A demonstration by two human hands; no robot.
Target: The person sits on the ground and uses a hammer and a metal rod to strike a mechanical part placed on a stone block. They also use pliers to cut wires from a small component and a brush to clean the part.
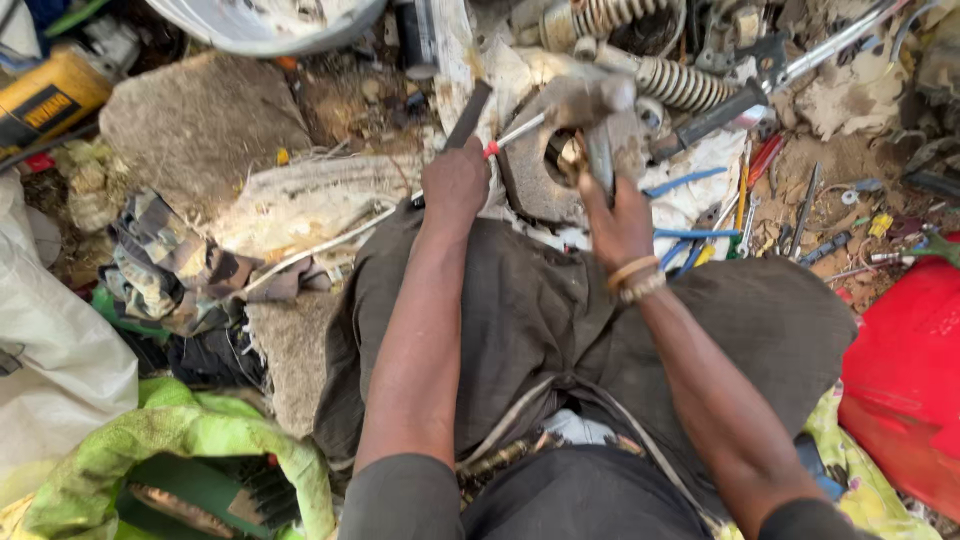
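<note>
At the far left of the frame we see a white sack (50, 350), and above it, in the upper left corner, a yellow power tool (45, 98) that lies on the ground. Below, in the lower left, there is a green cloth (190, 440). A flat grey stone (195, 125) lies in the upper left part, and a crumpled patterned rag (165, 265) is under it.

Near the middle of the frame, our left hand (455, 185) is clenched around the handle of a screwdriver (515, 133). Its thin metal shaft, with a red collar, points up and to the right, and its tip reaches the grey metal part (535, 180). This metal part is dusty, has a round opening, and sits just above our knees, a little right of the centre.

Our right hand (615, 225) grasps the metal part from below; the fingers go up along its right side. On this wrist we wear two bracelets (635, 280).

Further right, a coil spring (680, 85) lies in the upper part of the frame. Many small hand tools (745, 215) are scattered on the dirt right of the hand. At the right edge there is a red plastic container (905, 370).
</note>
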